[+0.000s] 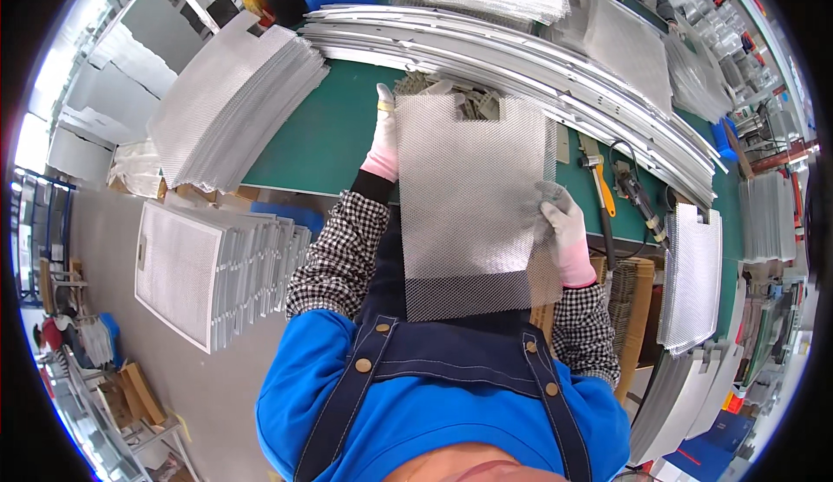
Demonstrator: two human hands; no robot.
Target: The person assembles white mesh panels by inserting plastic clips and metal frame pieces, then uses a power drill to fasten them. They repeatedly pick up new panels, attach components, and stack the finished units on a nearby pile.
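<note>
A rectangular silver metal mesh sheet (464, 196) with a small notch in its top edge is held up in front of my body. Along its right side and lower right corner, part of a second mesh layer (547, 278) shows behind it. My left hand (384, 139), in a white and pink glove, is at the upper left edge, one digit pointing up; its other fingers are hidden. My right hand (564, 229), gloved alike, grips the right edge with bent fingers. Behind the sheet's top lies a heap of small grey pieces (434, 85) on the green table (291, 126).
Long metal strips (512, 52) cross the table's far side. Stacked mesh sheets stand at left (230, 104) and right (691, 278). A hammer (600, 191) and a corded power tool (638, 196) lie right of my right hand. Framed mesh panels (182, 274) stand at lower left.
</note>
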